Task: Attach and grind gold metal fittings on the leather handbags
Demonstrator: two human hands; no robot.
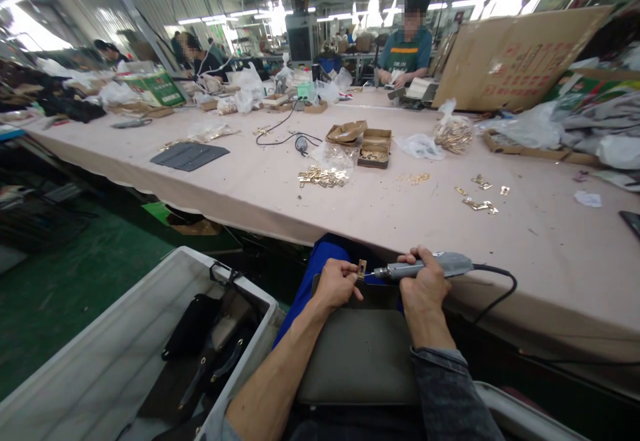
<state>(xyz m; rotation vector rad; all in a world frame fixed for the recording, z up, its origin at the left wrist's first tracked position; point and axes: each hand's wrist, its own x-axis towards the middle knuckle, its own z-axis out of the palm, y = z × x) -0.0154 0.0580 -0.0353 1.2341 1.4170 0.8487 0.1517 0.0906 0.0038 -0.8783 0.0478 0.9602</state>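
Between its fingertips, my left hand (339, 282) pinches a small gold metal plate (361, 268) with an opening in it, above my lap. My right hand (425, 286) is wrapped round a grey electric screwdriver (453, 264), whose bit points left and reaches the plate's right side; whether the two touch is too small to tell. A dark cable runs from the tool's right end. Below both hands lies a brown-grey flat piece (359, 358) across my lap.
The pink-covered table (280, 194) has its edge just beyond my hands. On it are gold plates (323, 176), an open parts box (374, 156) and a bag of gold pieces (454, 133). A white bin (165, 261) with dark items stands left. A person sits across.
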